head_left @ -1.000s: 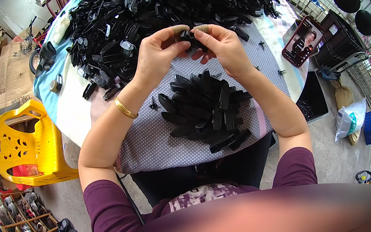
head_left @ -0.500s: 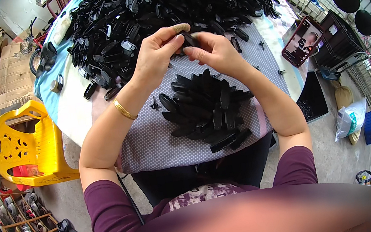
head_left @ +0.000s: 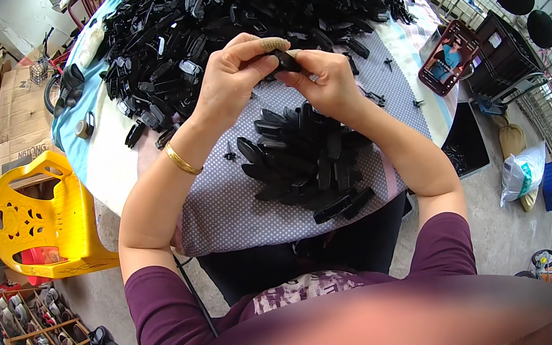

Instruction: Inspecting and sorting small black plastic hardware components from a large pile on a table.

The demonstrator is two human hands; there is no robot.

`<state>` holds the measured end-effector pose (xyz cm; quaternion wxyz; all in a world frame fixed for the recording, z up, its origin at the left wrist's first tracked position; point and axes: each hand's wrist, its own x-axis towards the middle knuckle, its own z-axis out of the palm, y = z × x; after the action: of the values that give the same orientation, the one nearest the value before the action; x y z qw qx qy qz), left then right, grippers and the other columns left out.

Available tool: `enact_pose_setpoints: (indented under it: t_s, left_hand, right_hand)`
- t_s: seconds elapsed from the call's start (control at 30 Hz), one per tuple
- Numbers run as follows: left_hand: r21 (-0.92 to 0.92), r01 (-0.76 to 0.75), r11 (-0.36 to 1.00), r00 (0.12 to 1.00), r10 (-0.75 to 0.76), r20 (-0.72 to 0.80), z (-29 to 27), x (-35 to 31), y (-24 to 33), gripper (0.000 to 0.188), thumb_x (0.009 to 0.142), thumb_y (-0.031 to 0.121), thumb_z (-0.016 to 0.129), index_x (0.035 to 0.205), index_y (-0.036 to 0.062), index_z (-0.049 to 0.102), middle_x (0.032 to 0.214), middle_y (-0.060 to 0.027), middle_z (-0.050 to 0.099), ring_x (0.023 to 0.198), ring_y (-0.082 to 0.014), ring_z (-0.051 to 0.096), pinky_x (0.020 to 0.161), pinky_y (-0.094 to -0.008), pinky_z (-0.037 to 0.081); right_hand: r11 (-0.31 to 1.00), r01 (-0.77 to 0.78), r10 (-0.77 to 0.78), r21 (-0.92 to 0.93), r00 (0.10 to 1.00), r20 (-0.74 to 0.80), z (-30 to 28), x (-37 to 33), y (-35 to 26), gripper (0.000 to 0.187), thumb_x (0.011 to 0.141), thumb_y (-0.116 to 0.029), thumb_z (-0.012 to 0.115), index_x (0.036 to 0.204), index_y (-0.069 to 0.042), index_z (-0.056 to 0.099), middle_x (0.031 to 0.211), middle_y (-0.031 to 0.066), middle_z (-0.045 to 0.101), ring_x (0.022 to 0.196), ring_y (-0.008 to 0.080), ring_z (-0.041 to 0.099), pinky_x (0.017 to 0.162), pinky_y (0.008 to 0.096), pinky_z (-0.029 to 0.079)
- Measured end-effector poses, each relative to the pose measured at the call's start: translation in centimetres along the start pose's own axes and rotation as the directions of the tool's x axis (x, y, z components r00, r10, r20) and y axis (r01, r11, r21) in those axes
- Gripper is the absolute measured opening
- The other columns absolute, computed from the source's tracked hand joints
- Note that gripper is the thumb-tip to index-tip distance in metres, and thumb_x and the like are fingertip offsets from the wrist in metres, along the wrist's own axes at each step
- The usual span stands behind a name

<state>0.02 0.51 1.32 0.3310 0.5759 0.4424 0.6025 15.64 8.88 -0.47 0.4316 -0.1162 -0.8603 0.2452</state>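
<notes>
Between my two hands, above the table, is one small black plastic part (head_left: pixel 286 61), glossy and oblong. My left hand (head_left: pixel 235 74) pinches it from the left with thumb and forefinger; a tan cover wraps that forefinger's tip. From the other side my right hand (head_left: pixel 322 78) grips it with thumb and fingers. Nearer to me lies a smaller pile of long black parts (head_left: pixel 303 161), fanned out on the dotted cloth. Beyond my hands a large heap of similar black parts (head_left: pixel 229 14) covers the far half of the table.
The round table (head_left: pixel 225 216) has a patterned cloth. A phone (head_left: pixel 449 58) leans at its right edge. Tiny black scraps (head_left: pixel 229 152) lie on the cloth. At left stand a yellow plastic chair (head_left: pixel 74 219) and a shoe rack (head_left: pixel 48 331); at right, a black bin (head_left: pixel 507 56).
My right hand has turned and shifted slightly right, and the black part between my hands has tilted. The phone's picture differs. Both piles look much the same.
</notes>
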Motion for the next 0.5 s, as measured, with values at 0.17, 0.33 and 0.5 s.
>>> enact_pose_setpoints:
  t_s: [0.17, 0.33, 0.5]
  left_hand:
    - [0.234, -0.062, 0.970, 0.989, 0.091, -0.113, 0.9, -0.2, 1.0, 0.024, 0.081, 0.002, 0.061, 0.105, 0.0016, 0.065, 0.092, -0.0022, 0.057, 0.089, -0.0126, 0.055, 0.081, -0.0239, 0.045]
    - [0.412, -0.260, 0.874, 0.949, 0.310, -0.059, 1.4, -0.5, 0.2, 0.032, 0.085, 0.004, 0.059, 0.117, -0.0002, 0.055, 0.114, -0.0068, 0.054, 0.097, -0.0109, 0.054, 0.082, -0.0232, 0.045]
    - [0.229, -0.152, 0.961, 0.986, 0.164, -0.038, 1.8, -1.1, 0.3, 0.034, 0.091, 0.007, 0.051, 0.124, -0.0009, 0.047, 0.115, -0.0094, 0.057, 0.097, -0.0119, 0.055, 0.083, -0.0240, 0.046]
  right_hand:
    - [0.887, -0.271, 0.206, 0.373, 0.957, 0.205, 0.8, 0.1, 1.5, 0.025, 0.085, -0.017, 0.064, 0.103, 0.001, 0.061, 0.083, 0.0052, 0.065, 0.072, 0.0098, 0.061, 0.061, 0.0223, 0.049]
    - [0.681, -0.338, 0.220, 0.649, 0.940, 0.259, 0.6, 0.2, 0.6, 0.030, 0.092, -0.023, 0.055, 0.112, -0.002, 0.056, 0.095, 0.0045, 0.064, 0.078, 0.0092, 0.061, 0.067, 0.0230, 0.051]
    - [0.763, -0.365, 0.230, 0.534, 0.925, 0.303, 0.6, -0.1, 0.0, 0.029, 0.088, -0.020, 0.061, 0.110, -0.003, 0.058, 0.085, 0.0027, 0.064, 0.072, 0.0106, 0.062, 0.067, 0.0244, 0.051]
